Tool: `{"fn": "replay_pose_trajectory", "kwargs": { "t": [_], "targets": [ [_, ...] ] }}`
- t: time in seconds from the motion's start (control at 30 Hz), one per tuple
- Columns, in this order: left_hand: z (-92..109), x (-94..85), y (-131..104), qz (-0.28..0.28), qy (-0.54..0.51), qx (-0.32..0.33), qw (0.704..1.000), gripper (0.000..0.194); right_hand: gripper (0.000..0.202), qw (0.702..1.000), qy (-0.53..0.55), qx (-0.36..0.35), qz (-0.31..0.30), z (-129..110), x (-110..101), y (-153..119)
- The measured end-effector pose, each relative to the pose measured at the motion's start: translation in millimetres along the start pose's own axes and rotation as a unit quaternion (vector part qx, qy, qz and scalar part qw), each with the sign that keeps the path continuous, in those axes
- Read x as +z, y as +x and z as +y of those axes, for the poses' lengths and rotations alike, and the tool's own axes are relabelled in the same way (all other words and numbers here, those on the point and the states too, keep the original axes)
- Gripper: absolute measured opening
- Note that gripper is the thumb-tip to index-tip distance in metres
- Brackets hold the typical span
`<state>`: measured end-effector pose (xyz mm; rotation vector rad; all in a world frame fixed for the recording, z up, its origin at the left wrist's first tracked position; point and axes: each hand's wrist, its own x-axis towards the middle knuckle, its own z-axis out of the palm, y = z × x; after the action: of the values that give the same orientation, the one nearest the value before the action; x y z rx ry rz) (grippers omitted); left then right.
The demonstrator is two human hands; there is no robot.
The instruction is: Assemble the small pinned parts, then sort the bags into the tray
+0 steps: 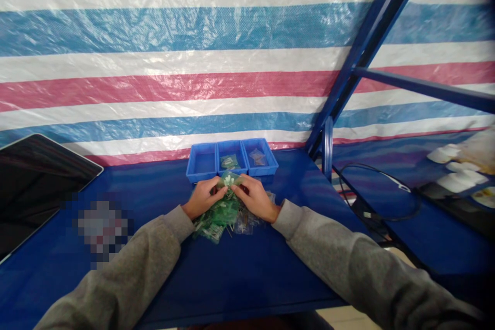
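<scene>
A small green plastic bag (229, 179) with white pieces inside is held up between my two hands. My left hand (203, 197) pinches its left side, and my right hand (256, 198) pinches its right side. Below them, a pile of green bags (220, 219) and clear bags (244, 221) with small parts lies on the blue table. Just beyond my hands stand three joined blue bins. The left bin (203, 160) shows nothing inside, the middle bin (232, 146) contains a green bag, and the right bin (271, 167) contains a clear bag.
A dark flat screen (34, 185) stands at the left, near a blurred-out object (101, 227). Blue metal frame bars (348, 69) rise at the right. Beyond them are a black cable (381, 216) and white items (462, 175). A striped sheet (174, 82) hangs behind.
</scene>
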<state>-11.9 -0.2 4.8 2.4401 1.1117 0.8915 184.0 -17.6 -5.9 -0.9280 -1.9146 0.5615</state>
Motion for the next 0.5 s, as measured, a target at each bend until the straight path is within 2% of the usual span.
{"fn": "replay_pose_trajectory", "kwargs": {
  "t": [0.3,0.5],
  "targets": [
    [4.7,-3.6,0.6,-0.017,-0.052,0.025,0.998,0.037,0.024,1.0,-0.003,-0.001,-0.001,-1.2,-0.4,0.4],
    [2.7,-1.7,0.5,-0.004,-0.03,0.008,1.0,0.035,0.025,1.0,0.012,-0.001,-0.004,-1.4,-1.0,0.0]
  ]
}}
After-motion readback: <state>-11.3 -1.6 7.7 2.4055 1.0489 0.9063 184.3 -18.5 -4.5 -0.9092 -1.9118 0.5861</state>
